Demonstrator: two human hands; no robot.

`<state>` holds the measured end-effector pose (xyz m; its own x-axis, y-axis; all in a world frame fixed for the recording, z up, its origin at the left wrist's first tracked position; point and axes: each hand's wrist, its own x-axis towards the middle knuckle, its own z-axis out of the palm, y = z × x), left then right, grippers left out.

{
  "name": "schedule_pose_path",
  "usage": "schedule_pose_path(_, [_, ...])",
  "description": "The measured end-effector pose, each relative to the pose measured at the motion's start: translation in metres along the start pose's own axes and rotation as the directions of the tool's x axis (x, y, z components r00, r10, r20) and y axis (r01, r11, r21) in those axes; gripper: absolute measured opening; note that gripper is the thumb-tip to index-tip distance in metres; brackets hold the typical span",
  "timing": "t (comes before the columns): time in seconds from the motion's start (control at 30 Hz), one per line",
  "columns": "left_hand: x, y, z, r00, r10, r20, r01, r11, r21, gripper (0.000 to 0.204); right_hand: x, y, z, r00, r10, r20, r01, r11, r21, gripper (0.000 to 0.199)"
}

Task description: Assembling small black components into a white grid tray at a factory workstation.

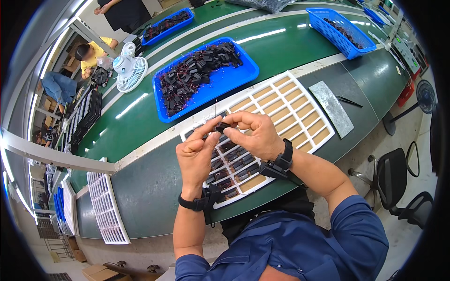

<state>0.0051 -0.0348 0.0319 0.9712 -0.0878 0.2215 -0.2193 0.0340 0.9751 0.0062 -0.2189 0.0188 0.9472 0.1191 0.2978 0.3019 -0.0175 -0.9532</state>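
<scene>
Above the grid tray, both of my hands meet in a pinch. My right hand (258,134) grips a small black rectangular part (222,126) between thumb and fingers. Fine wires stick up from it. Closed against the same part and its wires is my left hand (196,151), its fingertips partly hiding it. Beneath them lies a white grid tray (313,103) with a brown bottom. Its cells on the near left hold black parts with reddish wires; those on the right show bare brown. Beyond it, a blue tray (234,77) carries a heap of similar wired black parts.
A metal plate (331,108) and black tweezers (349,101) lie right of the grid tray. A blue basket (363,52) stands at far right, a white fan (130,70) at far left. Another white grid (108,206) overhangs the bench's left end. People work beyond the bench.
</scene>
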Motion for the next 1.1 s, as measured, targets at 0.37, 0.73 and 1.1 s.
schedule_pose_path(0.37, [0.000,-0.009,-0.005,0.991,0.133,0.000,-0.133,0.991,-0.021,0.019,-0.001,-0.002,-0.001,0.996,0.090,0.020,-0.092,0.987,0.133,0.026])
schedule_pose_path(0.73, [-0.002,0.000,0.001,0.993,0.106,-0.052,-0.101,0.991,0.083,0.001,0.000,0.003,0.001,0.992,-0.121,0.025,0.121,0.993,0.006,0.024])
schedule_pose_path(1.1, [-0.003,-0.002,-0.004,0.998,0.038,-0.052,-0.031,0.993,0.117,0.015,0.003,0.003,-0.003,0.961,-0.269,0.058,0.275,0.941,-0.197,0.024])
